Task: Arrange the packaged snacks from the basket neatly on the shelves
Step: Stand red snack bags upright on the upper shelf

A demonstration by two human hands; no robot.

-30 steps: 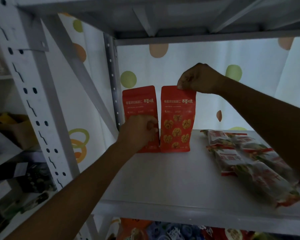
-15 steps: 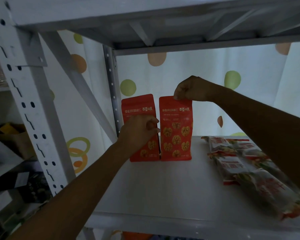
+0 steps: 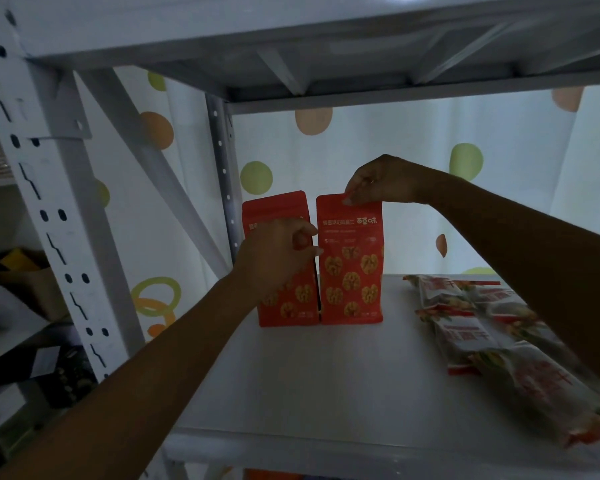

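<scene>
Shelf (image 3: 309, 393), back left: left red pouch (image 3: 274, 209) and right red pouch (image 3: 350, 271) stood upright, side by side, touching. Left hand (image 3: 274, 258) gripped left red pouch at right edge, fingers curled. Right hand (image 3: 381, 181) pinched right red pouch by top edge. Pale snack packs (image 3: 482, 327) lay flat at shelf's right, apart from pouches.

I stand in what looks like a shop or storeroom: slotted metal shelving (image 3: 54, 206) holds packaged snacks (image 3: 351, 271), with a spotted curtain (image 3: 378, 161) behind.
</scene>
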